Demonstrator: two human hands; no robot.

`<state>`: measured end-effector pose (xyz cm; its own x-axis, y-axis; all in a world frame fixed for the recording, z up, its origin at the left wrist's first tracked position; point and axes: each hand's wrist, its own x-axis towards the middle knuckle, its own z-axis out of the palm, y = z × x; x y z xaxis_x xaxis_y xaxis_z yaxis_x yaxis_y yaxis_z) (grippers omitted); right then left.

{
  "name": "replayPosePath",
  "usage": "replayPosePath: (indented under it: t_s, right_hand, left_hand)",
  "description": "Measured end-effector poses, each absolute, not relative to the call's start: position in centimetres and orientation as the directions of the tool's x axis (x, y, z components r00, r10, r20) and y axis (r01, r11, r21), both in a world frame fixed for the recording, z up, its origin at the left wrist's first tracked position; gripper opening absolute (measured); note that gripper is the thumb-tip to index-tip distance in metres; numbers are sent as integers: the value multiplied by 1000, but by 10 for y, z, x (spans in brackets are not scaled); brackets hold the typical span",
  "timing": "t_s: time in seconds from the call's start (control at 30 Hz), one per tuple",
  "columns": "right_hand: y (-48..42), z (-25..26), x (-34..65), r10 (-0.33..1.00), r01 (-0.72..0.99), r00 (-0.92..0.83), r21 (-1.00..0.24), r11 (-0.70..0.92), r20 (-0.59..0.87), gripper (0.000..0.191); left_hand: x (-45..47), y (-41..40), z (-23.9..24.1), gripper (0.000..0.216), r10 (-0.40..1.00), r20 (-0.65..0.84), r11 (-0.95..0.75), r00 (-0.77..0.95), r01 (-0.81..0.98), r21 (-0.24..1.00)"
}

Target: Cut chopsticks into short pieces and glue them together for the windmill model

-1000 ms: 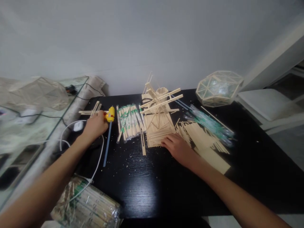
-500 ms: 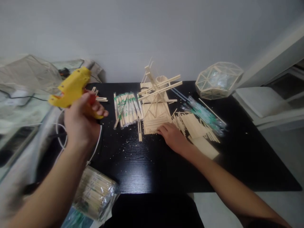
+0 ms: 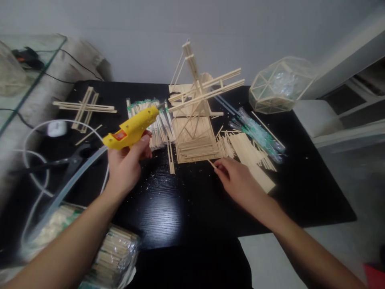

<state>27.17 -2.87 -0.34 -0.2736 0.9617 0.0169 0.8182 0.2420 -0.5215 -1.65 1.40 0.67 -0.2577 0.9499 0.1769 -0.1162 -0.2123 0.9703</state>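
Note:
My left hand grips a yellow hot glue gun above the black table, its nozzle aimed right toward a tall wooden stick structure. A translucent glue stick trails from the gun's back. My right hand pinches a thin wooden stick just in front of the flat layered stick base of the structure.
Wrapped chopstick packs lie beside the structure. Loose sticks, plastic sleeves and a geodesic stick dome sit right. A stick cross and white cable lie left; a bagged bundle is near.
My left hand lifted the glue gun off the table and swung its nozzle toward the structure. My right hand drew back from the stick base, holding a single stick. The view moved closer.

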Motion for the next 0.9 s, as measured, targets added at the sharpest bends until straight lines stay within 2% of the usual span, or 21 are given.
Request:
replayPosePath:
  t_s: [0.1,0.27,0.53,0.73,0.9]
  right_hand:
    - [-43,-12,262,982,852,-186,-493,176,30,12]
    - [-49,-19,248,993,840,-112,-530,115,37,7]
    - [-50,-20,227,987,825,-156,-546,143,21,10]
    - [-46,-17,229,989,850,-149,-511,130,2,15]
    - [-47,-14,226,993,830,-116,-550,96,-3,15]
  left_hand:
    - [-15,13,10,20,941,212,-241,-262,-83,967]
    - [-16,10,7,16,953,224,-219,-206,43,975]
    - [-17,9,3,15,960,210,-196,-187,88,977]
    - [-16,8,3,14,959,210,-194,-190,101,976]
    - [-13,5,3,19,958,179,-162,-222,94,982]
